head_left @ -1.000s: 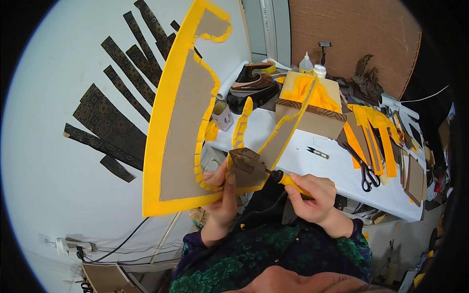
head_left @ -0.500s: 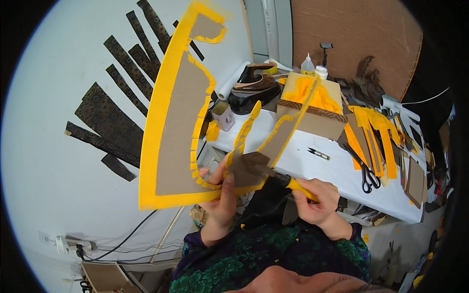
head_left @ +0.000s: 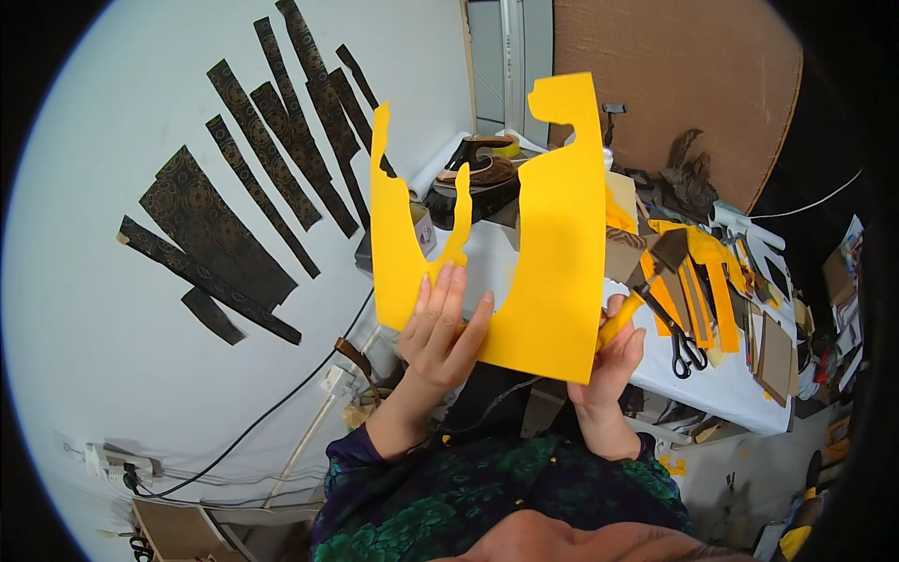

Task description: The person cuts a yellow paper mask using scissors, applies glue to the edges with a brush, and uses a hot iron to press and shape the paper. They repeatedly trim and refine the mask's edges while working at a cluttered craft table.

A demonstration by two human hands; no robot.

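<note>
A person held a large yellow sheet, cut into a broad U with jagged inner edges, upright in front of the chest with both hands. The left hand lay flat against the sheet's lower left part, its fingers spread and extended rather than curled, pressing on the yellow surface. The right hand gripped the sheet's lower right corner, fingers closed around the edge from behind; a yellow handle stuck up just above those fingers, though whether they held it too could not be told. Beyond the fingertips, behind the sheet, stood a white worktop strewn with yellow strips and brown card pieces. Black scissors lay on it, near the right fingers and to their right. Well to the left of the left fingers, dark patterned strips lay spread on a pale surface.
</note>
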